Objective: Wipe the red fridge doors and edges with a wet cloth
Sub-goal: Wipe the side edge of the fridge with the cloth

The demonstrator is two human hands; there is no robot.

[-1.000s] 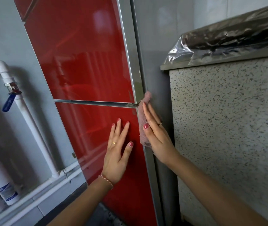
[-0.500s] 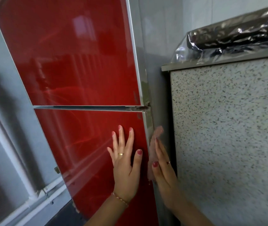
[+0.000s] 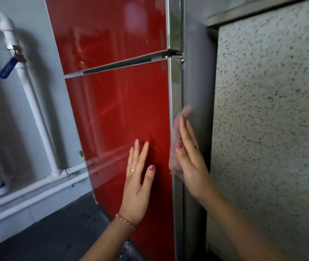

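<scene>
Seemingly right hand (image 3: 191, 166) presses cloth (image 3: 176, 147)

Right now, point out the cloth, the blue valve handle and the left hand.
cloth (image 3: 176, 129), head view: pink fabric beside the right fingers.
blue valve handle (image 3: 7, 68), head view: mid-lever.
left hand (image 3: 137, 185), head view: back of hand.

Pink cloth (image 3: 176, 147), seemingly against fridge edge (image 3: 175, 102)

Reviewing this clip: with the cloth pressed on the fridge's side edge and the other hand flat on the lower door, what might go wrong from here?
1. The right hand presses the pink cloth with straight fingers, no grip; it may slip off the silver door edge.
2. The left hand lies bare on the glossy lower red door, likely leaving prints.
3. The gap beside the speckled counter wall is narrow; knuckles may scrape.
</scene>
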